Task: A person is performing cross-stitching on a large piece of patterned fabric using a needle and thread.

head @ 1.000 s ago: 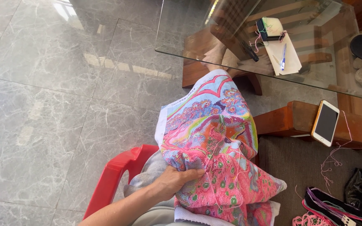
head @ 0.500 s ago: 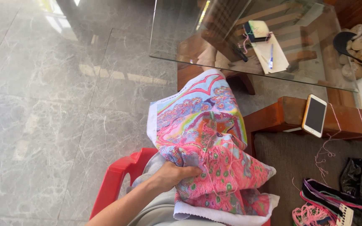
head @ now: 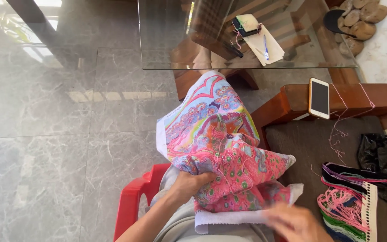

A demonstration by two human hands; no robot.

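Note:
A large embroidery cloth [head: 220, 148] with a bright pink, blue and orange pattern lies bunched over my lap, with loose pink threads hanging across it. My left hand [head: 189, 186] grips the cloth's near left fold. My right hand [head: 294, 222] is blurred at the bottom edge, fingers spread, just beside the cloth's white border [head: 229, 219]; it holds nothing that I can see.
I sit on a red plastic chair [head: 133, 201]. A glass table [head: 193, 49] ahead carries papers, a pen [head: 265, 47] and a small box. A white phone [head: 319, 97] lies on a wooden armrest at right. Skeins of coloured thread [head: 350, 206] and a black bag [head: 381, 152] lie on the brown seat.
The view has tilted, shifting the scene. My right hand has come into sight at the bottom right, moving. My left hand keeps its grip on the cloth.

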